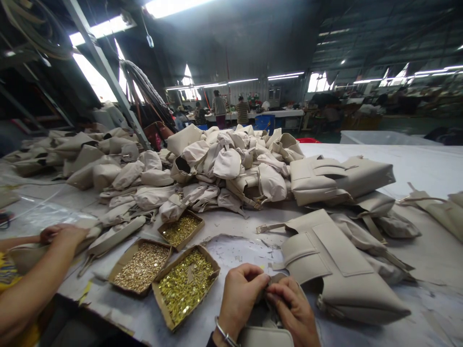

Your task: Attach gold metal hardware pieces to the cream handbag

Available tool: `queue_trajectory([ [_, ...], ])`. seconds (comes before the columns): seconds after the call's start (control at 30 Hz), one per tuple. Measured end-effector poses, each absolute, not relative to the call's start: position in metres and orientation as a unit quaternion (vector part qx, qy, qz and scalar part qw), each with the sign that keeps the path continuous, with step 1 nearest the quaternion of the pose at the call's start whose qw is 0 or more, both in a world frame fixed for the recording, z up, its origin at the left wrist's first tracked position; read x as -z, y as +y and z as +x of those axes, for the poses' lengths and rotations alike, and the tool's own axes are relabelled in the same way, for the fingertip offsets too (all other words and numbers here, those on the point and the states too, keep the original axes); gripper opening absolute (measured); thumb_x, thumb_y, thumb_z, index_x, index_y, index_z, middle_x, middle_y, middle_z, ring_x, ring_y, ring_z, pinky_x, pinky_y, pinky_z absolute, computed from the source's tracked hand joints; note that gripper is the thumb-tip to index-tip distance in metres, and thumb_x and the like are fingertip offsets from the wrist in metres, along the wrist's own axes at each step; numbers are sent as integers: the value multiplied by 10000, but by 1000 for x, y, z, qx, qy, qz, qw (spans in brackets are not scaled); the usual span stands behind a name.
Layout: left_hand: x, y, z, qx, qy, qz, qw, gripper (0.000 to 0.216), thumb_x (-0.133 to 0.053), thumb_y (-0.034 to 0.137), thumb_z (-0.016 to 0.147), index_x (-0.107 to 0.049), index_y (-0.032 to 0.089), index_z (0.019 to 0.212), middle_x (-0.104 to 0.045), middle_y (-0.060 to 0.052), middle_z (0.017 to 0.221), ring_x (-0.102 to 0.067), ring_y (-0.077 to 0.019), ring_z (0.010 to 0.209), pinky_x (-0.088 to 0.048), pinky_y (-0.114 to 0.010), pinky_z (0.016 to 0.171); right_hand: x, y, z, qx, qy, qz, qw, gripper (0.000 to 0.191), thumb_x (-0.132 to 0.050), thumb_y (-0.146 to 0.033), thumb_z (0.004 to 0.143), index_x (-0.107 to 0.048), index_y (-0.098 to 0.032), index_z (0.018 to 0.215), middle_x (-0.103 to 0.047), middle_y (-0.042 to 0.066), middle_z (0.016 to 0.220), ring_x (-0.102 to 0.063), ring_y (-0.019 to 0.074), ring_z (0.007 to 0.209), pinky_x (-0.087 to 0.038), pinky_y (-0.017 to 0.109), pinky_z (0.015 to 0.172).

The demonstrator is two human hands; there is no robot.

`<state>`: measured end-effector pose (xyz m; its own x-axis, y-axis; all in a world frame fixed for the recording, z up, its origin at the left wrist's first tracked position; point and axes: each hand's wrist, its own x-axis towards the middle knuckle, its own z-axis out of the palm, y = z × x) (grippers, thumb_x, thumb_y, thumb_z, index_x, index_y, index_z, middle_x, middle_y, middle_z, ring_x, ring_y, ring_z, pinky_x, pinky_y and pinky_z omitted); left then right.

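Observation:
My left hand (239,295) and my right hand (292,311) meet at the near edge of the table, both pinching part of a cream leather bag (265,332) that lies under them. A bracelet circles my left wrist. Just left of my hands sits a cardboard tray of small gold fittings (185,284). A finished cream bag (336,270) lies flat to the right of my right hand.
Two more trays of gold fittings (142,266) (181,229) lie left of centre. A big heap of cream bags (231,168) fills the table's middle and left. A co-worker's arm (39,274) reaches in at the left. Other people stand at far tables (231,111).

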<state>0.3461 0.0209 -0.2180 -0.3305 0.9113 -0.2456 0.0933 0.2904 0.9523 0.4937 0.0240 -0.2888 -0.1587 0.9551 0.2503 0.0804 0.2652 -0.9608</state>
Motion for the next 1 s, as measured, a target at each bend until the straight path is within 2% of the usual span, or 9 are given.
queue_trajectory([
  [0.17, 218, 21, 347, -462, 668, 375, 447, 251, -737, 359, 671, -791, 131, 761, -769, -75, 768, -688, -230, 764, -498, -279, 699, 291, 25, 496, -443, -622, -421, 490, 430, -680, -654, 957, -797, -255, 849, -592, 35, 826, -605, 224, 777, -529, 269, 696],
  [0.4, 217, 21, 347, -463, 671, 365, 449, 260, -726, 359, 659, -789, 129, 763, -765, -72, 760, -674, -224, 753, -489, -279, 689, 302, 29, 501, -451, -634, -412, 474, 356, -723, -588, 949, -796, -248, 870, -646, 42, 823, -652, 235, 782, -545, 276, 705],
  [0.6, 216, 20, 347, -465, 669, 369, 447, 279, -718, 383, 651, -786, 132, 752, -758, -69, 745, -667, -225, 745, -483, -290, 696, 291, 24, 496, -438, -611, -464, 469, 515, -697, -728, 905, -767, -224, 826, -679, 61, 833, -656, 266, 813, -549, 319, 756],
  [0.77, 215, 20, 347, -469, 669, 366, 446, 272, -722, 378, 661, -781, 131, 758, -753, -69, 748, -663, -220, 746, -481, -284, 694, 284, 21, 493, -397, -620, -475, 482, 497, -688, -717, 920, -740, -239, 792, -667, 42, 822, -644, 255, 814, -517, 316, 779],
  [1.0, 218, 20, 345, -463, 675, 364, 444, 300, -724, 417, 659, -768, 137, 757, -735, -58, 730, -653, -213, 734, -470, -279, 678, 279, 19, 486, -378, -597, -501, 499, 566, -656, -781, 899, -720, -242, 739, -652, 28, 754, -634, 241, 732, -510, 312, 684],
])
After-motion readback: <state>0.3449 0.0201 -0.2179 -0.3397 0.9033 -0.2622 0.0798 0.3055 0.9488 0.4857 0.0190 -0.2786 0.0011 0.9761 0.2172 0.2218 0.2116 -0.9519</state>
